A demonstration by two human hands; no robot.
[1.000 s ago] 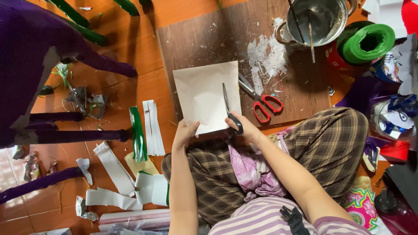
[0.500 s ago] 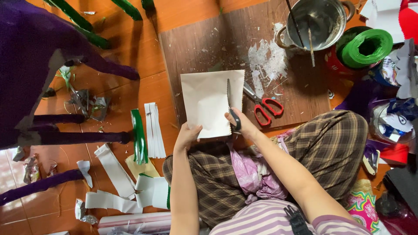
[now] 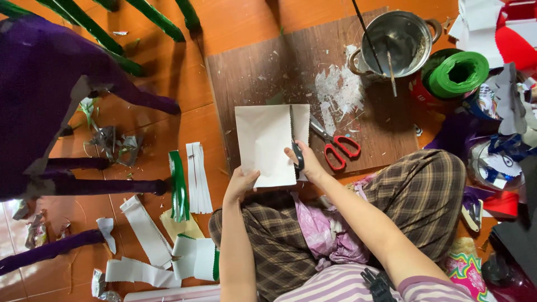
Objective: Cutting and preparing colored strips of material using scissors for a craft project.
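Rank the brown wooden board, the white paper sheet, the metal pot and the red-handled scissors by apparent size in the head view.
1. Brown wooden board
2. White paper sheet
3. Metal pot, close to the sheet in size, so this order is unsure
4. Red-handled scissors

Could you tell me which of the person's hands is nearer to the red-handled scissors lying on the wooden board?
The right hand, cutting the white paper sheet, sits just left of the red-handled scissors. The left hand grips the sheet's lower left corner, farther away.

- Orange tile floor carried brown wood board, white paper strips, green strip
- Board held red-handled scissors, steel pot
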